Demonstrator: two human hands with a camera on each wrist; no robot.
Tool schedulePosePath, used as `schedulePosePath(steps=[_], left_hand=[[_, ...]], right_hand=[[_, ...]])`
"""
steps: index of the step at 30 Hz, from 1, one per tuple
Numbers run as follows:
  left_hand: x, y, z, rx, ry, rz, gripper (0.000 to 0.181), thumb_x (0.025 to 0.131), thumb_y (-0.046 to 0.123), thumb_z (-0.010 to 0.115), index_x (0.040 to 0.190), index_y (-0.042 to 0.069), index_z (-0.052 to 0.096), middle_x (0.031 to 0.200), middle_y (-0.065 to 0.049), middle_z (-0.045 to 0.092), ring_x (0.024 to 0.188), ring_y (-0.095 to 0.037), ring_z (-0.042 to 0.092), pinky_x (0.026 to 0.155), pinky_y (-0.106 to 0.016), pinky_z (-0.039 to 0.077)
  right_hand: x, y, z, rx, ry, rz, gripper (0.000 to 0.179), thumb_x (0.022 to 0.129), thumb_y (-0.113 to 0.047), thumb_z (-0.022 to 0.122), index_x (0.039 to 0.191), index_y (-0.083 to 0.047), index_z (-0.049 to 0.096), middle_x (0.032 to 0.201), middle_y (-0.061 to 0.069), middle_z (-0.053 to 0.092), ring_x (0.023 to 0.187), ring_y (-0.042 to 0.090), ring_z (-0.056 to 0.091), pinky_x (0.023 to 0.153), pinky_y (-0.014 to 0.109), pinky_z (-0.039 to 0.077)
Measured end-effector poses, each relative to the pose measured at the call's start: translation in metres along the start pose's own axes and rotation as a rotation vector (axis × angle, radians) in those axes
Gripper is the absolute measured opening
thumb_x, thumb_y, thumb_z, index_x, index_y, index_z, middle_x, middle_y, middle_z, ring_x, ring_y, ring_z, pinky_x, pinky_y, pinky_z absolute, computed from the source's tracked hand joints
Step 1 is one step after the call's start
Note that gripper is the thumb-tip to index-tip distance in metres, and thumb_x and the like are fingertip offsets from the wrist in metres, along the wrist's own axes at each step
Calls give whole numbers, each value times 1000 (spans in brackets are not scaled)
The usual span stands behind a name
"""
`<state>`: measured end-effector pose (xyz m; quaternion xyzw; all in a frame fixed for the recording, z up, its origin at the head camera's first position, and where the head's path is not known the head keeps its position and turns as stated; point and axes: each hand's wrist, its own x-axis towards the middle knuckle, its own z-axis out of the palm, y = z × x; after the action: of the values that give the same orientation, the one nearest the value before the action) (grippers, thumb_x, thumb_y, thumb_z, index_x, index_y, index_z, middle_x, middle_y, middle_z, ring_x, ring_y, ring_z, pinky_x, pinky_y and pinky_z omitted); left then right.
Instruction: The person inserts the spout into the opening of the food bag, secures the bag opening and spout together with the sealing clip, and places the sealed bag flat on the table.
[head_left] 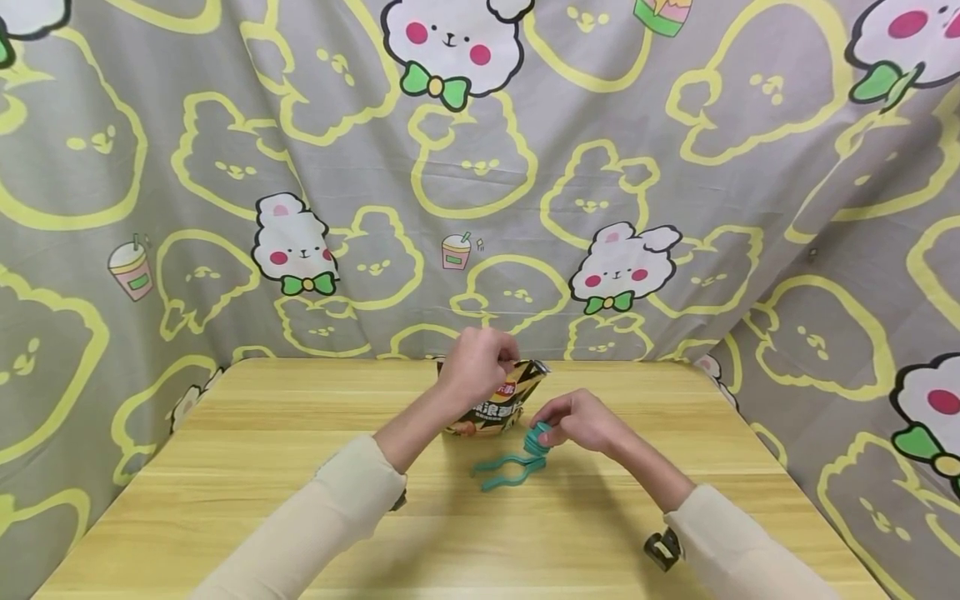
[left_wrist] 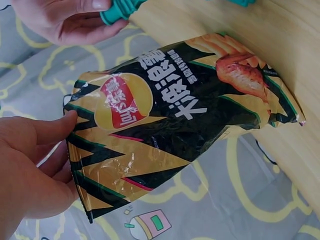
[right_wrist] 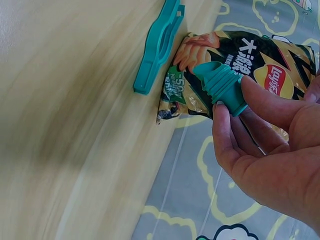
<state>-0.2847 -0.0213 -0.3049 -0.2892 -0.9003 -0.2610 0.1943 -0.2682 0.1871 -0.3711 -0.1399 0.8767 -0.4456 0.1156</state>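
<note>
My left hand (head_left: 474, 367) pinches the top edge of a black and gold chip bag (left_wrist: 165, 120), which stands upright on the table with its printed front showing. Its thumb lies on the near face of the bag's edge in the left wrist view. Between thumb and fingertips my right hand (right_wrist: 275, 160) holds a small teal ribbed spout (right_wrist: 224, 89), close in front of the bag's right side. A teal plastic bag clip (head_left: 513, 475) with two wavy arms lies on the table just below the right hand.
The wooden table (head_left: 247, 467) runs back to a grey curtain (head_left: 480, 183) printed with yellow outlines and white cartoon animals, which also hangs at both sides. A black wrist strap (head_left: 663, 550) sits at the right sleeve (head_left: 742, 542).
</note>
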Motion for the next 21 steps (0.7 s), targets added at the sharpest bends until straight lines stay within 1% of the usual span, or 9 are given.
schedulePosePath(steps=[5, 9, 16, 21], left_hand=[[0, 0, -1, 15, -16, -4, 16, 88, -3, 72, 86, 10, 81, 85, -2, 78, 82, -18, 75, 73, -31, 61], [1, 0, 0, 24, -13, 4, 18, 87, -6, 70, 85, 9, 81, 84, -2, 78, 82, -18, 75, 73, -31, 61], [0, 1, 0, 27, -15, 20, 22, 85, -9, 67, 84, 8, 81, 83, -3, 78, 80, -18, 75, 70, -30, 61], [0, 1, 0, 21, -12, 26, 23, 85, -10, 66, 84, 8, 81, 82, -3, 77, 79, -17, 74, 69, -31, 60]], right_hand=[[-2, -5, -5, -29, 17, 10, 15, 85, -5, 77, 99, -4, 79, 90, 5, 76, 84, 15, 68, 81, 36, 58], [-4, -10, -12, -50, 27, 6, 16, 85, -5, 77, 100, -3, 78, 91, 6, 76, 85, 16, 68, 81, 38, 58], [-4, -23, -28, -106, 51, 5, 15, 86, -5, 75, 101, -5, 78, 91, 5, 76, 85, 16, 69, 85, 40, 57], [-3, -34, -41, -133, 65, -20, 15, 87, -6, 75, 102, -5, 78, 92, 5, 77, 86, 17, 69, 86, 41, 57]])
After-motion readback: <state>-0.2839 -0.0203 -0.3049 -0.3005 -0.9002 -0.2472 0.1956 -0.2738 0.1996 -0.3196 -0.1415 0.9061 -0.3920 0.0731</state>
